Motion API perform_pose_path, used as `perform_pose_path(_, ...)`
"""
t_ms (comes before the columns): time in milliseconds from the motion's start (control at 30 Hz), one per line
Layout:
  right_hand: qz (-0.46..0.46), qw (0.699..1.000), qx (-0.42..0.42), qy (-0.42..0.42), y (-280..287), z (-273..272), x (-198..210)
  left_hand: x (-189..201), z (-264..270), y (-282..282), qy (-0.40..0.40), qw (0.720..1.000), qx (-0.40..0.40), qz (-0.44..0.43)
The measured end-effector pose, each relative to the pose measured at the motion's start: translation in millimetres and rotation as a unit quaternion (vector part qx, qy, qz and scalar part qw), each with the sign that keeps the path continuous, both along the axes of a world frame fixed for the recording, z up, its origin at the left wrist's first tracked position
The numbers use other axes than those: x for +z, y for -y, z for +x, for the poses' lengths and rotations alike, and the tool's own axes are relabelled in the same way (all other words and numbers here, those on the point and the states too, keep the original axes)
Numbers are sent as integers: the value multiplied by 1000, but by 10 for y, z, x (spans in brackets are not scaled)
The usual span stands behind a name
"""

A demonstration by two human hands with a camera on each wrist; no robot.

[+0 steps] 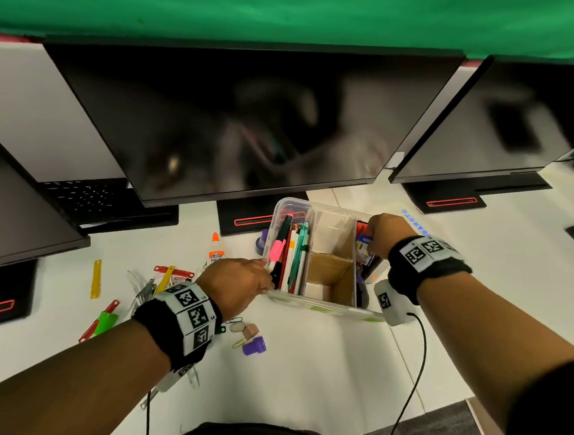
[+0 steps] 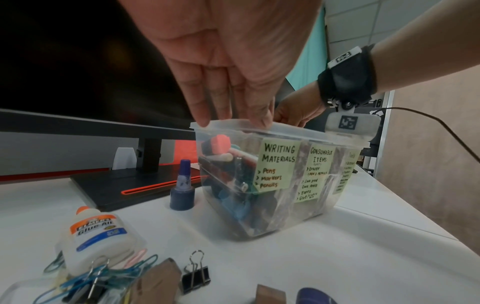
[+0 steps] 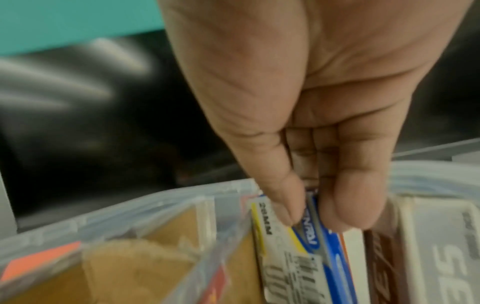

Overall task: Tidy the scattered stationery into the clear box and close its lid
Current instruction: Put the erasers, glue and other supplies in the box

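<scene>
The clear box (image 1: 320,305) stands open on the white table, split into compartments. Pens and markers (image 1: 292,259) fill its left one; the cardboard-lined middle ones (image 1: 329,275) look bare. My left hand (image 1: 269,277) lies with straight fingers (image 2: 205,117) on the box's left rim (image 2: 233,123). My right hand (image 1: 367,244) pinches a small blue and white pack (image 3: 293,257) between thumb and fingers, low in the right compartment. Loose on the table are a glue bottle (image 2: 96,234), a blue ink bottle (image 2: 182,191), a binder clip (image 2: 194,273), a purple cap (image 1: 255,345) and coloured fastener strips (image 1: 96,279).
Dark monitors (image 1: 252,122) hang over the back of the table, and their black stands (image 1: 244,219) sit just behind the box. A heap of paper clips (image 2: 78,283) lies under my left wrist. The table's edge (image 1: 435,411) runs close at the front right.
</scene>
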State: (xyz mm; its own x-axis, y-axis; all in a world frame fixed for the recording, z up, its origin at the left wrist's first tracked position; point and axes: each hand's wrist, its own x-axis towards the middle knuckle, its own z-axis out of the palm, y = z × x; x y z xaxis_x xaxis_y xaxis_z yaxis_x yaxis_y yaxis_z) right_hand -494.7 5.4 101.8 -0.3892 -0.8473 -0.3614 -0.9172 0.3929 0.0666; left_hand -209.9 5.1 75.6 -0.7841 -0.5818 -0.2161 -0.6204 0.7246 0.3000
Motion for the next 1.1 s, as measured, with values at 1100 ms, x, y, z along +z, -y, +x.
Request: perform_pose_path(1100, 77, 981, 77, 161, 525, 2628, -1048, -796, 1704, 156, 79, 977, 182, 83)
